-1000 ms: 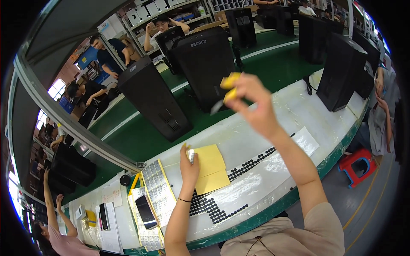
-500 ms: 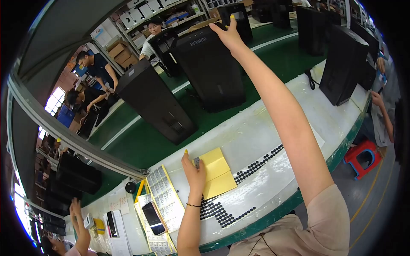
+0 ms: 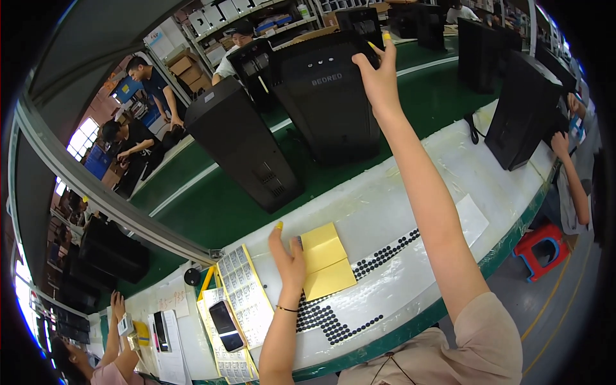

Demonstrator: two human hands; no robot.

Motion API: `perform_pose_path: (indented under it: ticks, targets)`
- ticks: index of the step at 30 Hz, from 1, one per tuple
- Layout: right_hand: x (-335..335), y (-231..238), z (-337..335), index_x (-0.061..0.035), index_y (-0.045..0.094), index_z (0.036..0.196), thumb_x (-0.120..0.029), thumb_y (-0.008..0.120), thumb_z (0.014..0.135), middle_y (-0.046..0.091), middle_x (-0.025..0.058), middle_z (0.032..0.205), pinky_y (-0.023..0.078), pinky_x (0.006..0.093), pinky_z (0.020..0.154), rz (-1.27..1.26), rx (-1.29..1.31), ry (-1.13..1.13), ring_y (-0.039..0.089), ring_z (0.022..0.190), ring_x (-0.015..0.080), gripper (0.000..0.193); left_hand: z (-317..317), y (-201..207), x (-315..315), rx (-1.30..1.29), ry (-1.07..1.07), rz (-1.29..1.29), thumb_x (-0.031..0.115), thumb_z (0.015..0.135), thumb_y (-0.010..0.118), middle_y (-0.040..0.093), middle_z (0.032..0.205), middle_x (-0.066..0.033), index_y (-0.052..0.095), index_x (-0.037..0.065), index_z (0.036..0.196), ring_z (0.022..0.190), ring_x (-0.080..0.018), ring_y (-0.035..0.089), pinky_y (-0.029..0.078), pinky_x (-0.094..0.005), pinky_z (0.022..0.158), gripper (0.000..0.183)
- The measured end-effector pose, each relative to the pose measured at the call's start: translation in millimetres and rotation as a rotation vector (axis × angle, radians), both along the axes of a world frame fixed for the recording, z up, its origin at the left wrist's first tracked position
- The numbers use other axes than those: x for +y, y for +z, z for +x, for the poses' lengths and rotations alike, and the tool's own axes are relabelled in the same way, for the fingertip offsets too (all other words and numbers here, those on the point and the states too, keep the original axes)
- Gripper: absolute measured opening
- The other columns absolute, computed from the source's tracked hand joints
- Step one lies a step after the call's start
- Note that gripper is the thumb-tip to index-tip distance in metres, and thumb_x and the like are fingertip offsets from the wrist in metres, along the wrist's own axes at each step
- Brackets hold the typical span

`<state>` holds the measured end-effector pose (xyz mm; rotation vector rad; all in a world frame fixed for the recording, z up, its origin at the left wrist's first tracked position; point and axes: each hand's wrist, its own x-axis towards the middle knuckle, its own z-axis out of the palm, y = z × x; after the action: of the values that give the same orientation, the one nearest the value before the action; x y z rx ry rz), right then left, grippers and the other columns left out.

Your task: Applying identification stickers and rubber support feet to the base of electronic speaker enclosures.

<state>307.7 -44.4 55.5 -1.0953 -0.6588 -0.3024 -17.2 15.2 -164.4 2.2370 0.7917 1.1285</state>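
A tall black tower case (image 3: 330, 106) stands across the bench from me, tilted, with three small round lights or buttons on its top part. My right hand (image 3: 384, 80) reaches out to its upper right edge, thumb on the near side and fingers spread round the corner. My left hand (image 3: 289, 260) is over the bench beside a yellow folded paper (image 3: 326, 256), thumb raised and apart from the fingers. A small grey label (image 3: 299, 241) shows at its fingertips. Left of that hand lies a sheet of printed labels (image 3: 247, 289), and under its wrist a sheet of black round dots (image 3: 337, 324).
Another black tower (image 3: 247, 147) stands on the green conveyor (image 3: 192, 212); a third (image 3: 523, 112) stands at the bench's right end. A phone (image 3: 226, 326) lies on the label sheets. A metal post (image 3: 109, 189) slants along the left. Co-workers sit or stand around; a red stool (image 3: 542, 253) is at right.
My right hand and the tower's top have shifted rightward, and the tower has tilted so its row of lights shows. My left hand stays nearly in place.
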Motion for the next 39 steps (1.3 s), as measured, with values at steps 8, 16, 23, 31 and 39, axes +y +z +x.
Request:
perform_pose_path:
  ticks: [8, 16, 23, 31, 39]
  targets:
    - [-79.4, -4.0, -6.1, -0.0033, -0.025, 0.145, -0.033, 0.075, 0.08, 0.053, 0.0136, 0.127, 0.042, 0.0331, 0.096, 0.045, 0.345, 0.305, 0.054, 0.112, 0.0212, 0.123, 66.6, 92.6, 6.1, -0.496, -0.243, -0.685, 0.026, 0.101, 0.042, 0.053, 0.126, -0.0118, 0.049, 0.005, 0.125, 0.118, -0.0268, 0.05, 0.04, -0.0433, 0.101, 0.033]
    - [-145.5, -60.9, -72.3, -0.0113, -0.003, 0.152, -0.058, 0.054, 0.089, 0.047, 0.0142, 0.141, 0.029, 0.0355, 0.11, -0.144, 0.489, 0.317, 0.046, 0.128, 0.0272, 0.097, 117.5, 5.2, 0.4, -0.658, -0.745, -1.424, 0.043, 0.097, 0.047, 0.059, 0.125, -0.0062, 0.052, 0.006, 0.13, 0.111, -0.0203, 0.057, 0.048, -0.0332, 0.096, 0.05]
    - [-218.7, -150.9, -90.9, -0.0076, 0.008, 0.152, -0.038, 0.059, 0.094, 0.041, 0.0187, 0.143, 0.03, 0.0322, 0.109, -0.195, 0.504, 0.418, 0.042, 0.13, 0.0238, 0.083, 91.9, 35.5, -44.6, -0.481, -0.771, -1.487, 0.054, 0.093, 0.052, 0.05, 0.136, -0.005, 0.045, 0.009, 0.138, 0.117, -0.0166, 0.052, 0.044, -0.0292, 0.097, 0.064]
    - [-227.4, -127.3, -118.2, -0.0064, 0.013, 0.151, -0.035, 0.059, 0.095, 0.047, 0.0195, 0.137, 0.027, 0.0323, 0.11, -0.101, 0.341, 0.311, 0.042, 0.129, 0.0215, 0.077, 69.0, 115.5, -58.3, -0.406, -0.642, -0.639, 0.054, 0.086, 0.063, 0.044, 0.133, -0.0087, 0.032, 0.008, 0.14, 0.121, -0.0199, 0.044, 0.035, -0.0306, 0.103, 0.077]
    - [-138.7, -110.1, -67.5, -0.0008, 0.04, 0.141, -0.032, 0.054, 0.098, 0.051, 0.0103, 0.134, 0.031, 0.0261, 0.105, 0.016, 0.248, 0.218, 0.043, 0.125, 0.0139, 0.054, 48.7, 166.0, -106.3, -0.547, -0.426, 0.043, 0.05, 0.059, 0.088, 0.031, 0.14, -0.019, 0.01, 0.003, 0.142, 0.128, -0.0297, 0.037, 0.03, -0.0407, 0.108, 0.123]
